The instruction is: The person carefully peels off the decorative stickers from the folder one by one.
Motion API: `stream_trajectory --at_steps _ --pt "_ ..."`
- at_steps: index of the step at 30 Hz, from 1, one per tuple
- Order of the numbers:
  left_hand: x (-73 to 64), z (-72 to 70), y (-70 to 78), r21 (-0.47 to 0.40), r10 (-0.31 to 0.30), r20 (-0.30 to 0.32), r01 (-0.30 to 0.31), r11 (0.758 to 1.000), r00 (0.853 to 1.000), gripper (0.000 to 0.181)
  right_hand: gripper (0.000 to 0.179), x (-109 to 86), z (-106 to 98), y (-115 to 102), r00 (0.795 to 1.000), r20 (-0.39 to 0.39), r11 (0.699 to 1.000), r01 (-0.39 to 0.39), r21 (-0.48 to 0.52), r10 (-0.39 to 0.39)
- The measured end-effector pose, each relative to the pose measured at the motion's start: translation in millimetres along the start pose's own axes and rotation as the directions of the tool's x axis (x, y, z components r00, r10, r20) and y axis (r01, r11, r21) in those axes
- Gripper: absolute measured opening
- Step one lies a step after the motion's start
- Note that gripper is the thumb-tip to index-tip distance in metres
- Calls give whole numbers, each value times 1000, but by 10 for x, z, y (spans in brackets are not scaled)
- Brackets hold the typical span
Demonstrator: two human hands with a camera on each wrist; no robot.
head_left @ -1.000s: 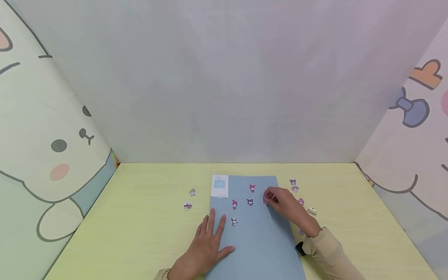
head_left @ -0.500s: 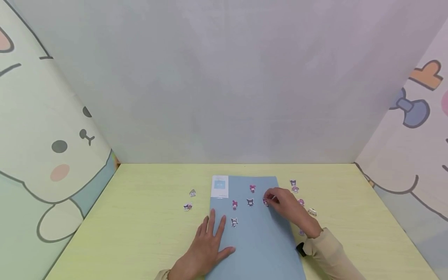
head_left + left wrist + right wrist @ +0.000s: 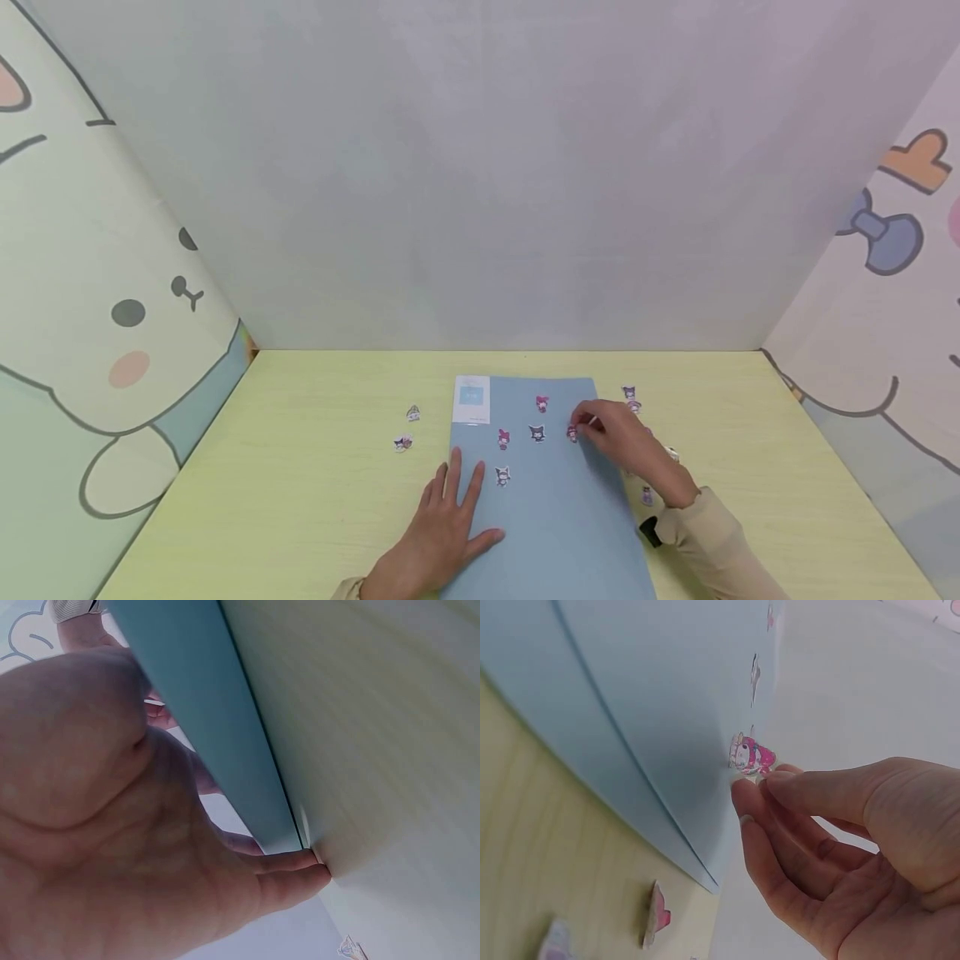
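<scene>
My right hand [image 3: 621, 435] pinches a small pink character sticker [image 3: 753, 755] between thumb and fingertips, close over the right side of a blue folder [image 3: 555, 525]. In the right wrist view the sticker stands up from the fingertips, its lower edge near the folder's surface. My left hand [image 3: 433, 533] rests with spread fingers on the folder's left edge, and some fingertips [image 3: 300, 881] reach onto the table beside it. On the folder lie two pink stickers, one upper [image 3: 542, 404] and one lower [image 3: 503, 439], and two dark-eared stickers, one central [image 3: 537, 433] and one lower [image 3: 502, 477].
A white label [image 3: 471, 417] covers the folder's top left corner. Left of the folder, a pale sticker [image 3: 413, 413] and a two-figure sticker [image 3: 402, 443] lie on the yellow table [image 3: 315, 467]. Several more lie to its right, including a purple one [image 3: 647, 495], partly behind my right arm.
My right hand has shifted slightly right, and the pink sticker with it. My left hand has stayed in place.
</scene>
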State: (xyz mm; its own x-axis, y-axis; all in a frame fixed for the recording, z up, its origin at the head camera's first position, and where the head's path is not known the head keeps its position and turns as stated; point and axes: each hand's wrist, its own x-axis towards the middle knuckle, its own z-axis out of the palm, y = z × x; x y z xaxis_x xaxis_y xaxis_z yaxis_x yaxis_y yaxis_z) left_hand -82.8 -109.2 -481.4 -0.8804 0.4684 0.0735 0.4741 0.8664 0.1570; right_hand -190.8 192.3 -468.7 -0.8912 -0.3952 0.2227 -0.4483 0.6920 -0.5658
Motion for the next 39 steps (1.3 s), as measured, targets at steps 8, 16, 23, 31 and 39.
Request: stream_trajectory --at_steps 8,16,23,31,39 --pt "-2 3 -1 5 6 -12 -6 1000 1000 85 16 -3 -44 -1 1000 -17 1000 13 16 -12" --pt "2 24 -11 9 5 -14 -4 1000 1000 85 15 -10 -110 38 1000 -10 1000 -28 11 28" --pt "9 44 -25 6 -1 -1 1 1000 1000 86 12 -16 -203 134 998 7 998 -59 34 59" --pt "-3 65 -38 14 24 -42 -23 1000 999 86 6 -66 -358 246 994 3 994 -112 13 112" --pt "4 45 -21 23 6 -26 -5 1000 1000 86 6 -118 -464 328 987 -4 987 -160 6 160"
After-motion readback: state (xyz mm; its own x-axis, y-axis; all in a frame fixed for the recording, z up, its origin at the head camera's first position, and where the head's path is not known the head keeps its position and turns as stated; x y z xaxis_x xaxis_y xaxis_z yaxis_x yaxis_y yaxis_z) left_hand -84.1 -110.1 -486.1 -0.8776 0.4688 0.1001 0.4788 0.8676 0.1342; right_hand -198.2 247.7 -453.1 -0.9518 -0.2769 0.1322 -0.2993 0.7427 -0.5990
